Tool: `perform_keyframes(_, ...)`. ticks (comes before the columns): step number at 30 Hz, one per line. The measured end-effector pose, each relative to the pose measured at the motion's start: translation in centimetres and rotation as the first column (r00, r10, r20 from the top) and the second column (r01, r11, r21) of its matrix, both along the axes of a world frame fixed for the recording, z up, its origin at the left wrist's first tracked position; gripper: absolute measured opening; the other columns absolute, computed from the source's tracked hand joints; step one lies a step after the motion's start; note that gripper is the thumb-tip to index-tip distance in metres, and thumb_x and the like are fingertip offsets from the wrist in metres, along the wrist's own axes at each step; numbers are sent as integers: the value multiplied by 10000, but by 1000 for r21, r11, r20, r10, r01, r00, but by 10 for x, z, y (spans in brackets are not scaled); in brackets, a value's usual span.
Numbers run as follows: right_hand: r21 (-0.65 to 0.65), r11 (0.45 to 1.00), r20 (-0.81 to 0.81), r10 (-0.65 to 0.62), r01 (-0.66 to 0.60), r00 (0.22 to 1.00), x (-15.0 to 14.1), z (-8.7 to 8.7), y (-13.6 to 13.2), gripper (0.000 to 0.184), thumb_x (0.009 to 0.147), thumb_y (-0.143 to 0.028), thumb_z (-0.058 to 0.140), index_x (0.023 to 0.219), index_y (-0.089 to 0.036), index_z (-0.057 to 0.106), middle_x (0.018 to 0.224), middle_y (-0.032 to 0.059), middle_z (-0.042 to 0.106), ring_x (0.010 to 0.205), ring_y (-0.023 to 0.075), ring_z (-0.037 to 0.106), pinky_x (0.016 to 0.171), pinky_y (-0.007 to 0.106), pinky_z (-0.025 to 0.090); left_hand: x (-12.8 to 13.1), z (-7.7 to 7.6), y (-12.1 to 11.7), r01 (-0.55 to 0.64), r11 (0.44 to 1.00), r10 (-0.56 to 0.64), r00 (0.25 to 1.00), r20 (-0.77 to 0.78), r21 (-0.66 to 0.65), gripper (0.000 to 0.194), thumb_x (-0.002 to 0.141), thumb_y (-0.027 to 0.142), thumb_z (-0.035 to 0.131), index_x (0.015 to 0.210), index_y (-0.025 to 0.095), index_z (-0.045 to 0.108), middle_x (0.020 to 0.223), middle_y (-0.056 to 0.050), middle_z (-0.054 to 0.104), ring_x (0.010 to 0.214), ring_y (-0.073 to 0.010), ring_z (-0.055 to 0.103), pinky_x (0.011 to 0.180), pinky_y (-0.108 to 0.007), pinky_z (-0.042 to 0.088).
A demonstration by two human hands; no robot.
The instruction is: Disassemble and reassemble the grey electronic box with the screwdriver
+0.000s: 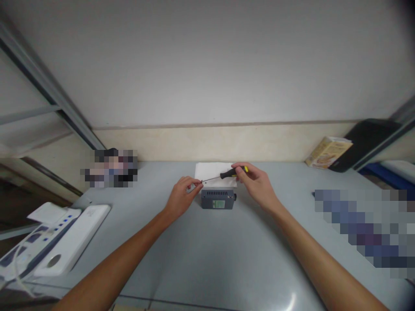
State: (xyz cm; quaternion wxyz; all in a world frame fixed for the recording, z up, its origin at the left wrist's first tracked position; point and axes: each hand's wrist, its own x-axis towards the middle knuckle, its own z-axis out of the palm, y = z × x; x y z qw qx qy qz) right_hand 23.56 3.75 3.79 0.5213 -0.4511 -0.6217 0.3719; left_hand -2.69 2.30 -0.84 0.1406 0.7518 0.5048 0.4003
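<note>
Holding screwdriver (pixel 224 175) by handle in R hand (pixel 257 183), keeping L hand (pixel 180 196) narrow at tip, prob. to steady it, can't tell if pinching; near grey box (pixel 218 200), towards mid far edge of surface (pixel 188 263).

head view | worn on head, above table (pixel 194 259) | faces forward and down, toward wall (pixel 214 65) | near hands (pixel 181 196)
</note>
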Motion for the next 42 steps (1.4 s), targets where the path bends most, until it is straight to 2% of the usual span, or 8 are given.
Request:
perform_keyframes(12,7,1000,-1,9,-9,1000,-1,3,-2,425,867,-594,666,997,-202,768,848,58,728,694,169,616,644,285,495,0,-4,1,-10,1000,10,1000,4,24,212,948,368,628,899,204,753,801,-30,695,732,-162,571,730,-292,485)
perform_keyframes(19,-5,1000,-20,7,-7,1000,-1,6,-2,432,863,-591,670,1003,-191,757,797,45,711,684,161,610,661,282,495,2,1,0,10,999,-11,1000,29,43,166,940,310,634,940,197,756,843,-36,716,730,-158,578,754,-298,504)
perform_keyframes(29,-2,1000,-24,-6,6,1000,0,9,-3,445,878,-604,648,1003,-189,748,674,10,630,642,153,564,599,270,444,1,1,-1,19,999,-22,995,94,28,241,976,365,590,956,198,762,872,-45,732,749,-160,588,736,-290,490)
perform_keyframes(37,-2,1000,-39,9,-9,999,3,7,-2,443,901,-598,626,1035,-191,739,683,6,629,667,155,568,623,272,439,4,6,-3,-1,999,8,985,171,-43,238,970,342,575,943,185,752,879,-33,723,750,-150,576,708,-267,465)
perform_keyframes(42,-6,1000,-30,19,-19,999,3,6,-2,449,897,-604,629,1029,-189,739,684,3,624,664,150,557,618,268,425,3,4,-2,49,998,-43,986,162,-31,225,963,350,599,934,190,755,841,-27,695,745,-149,565,714,-271,458)
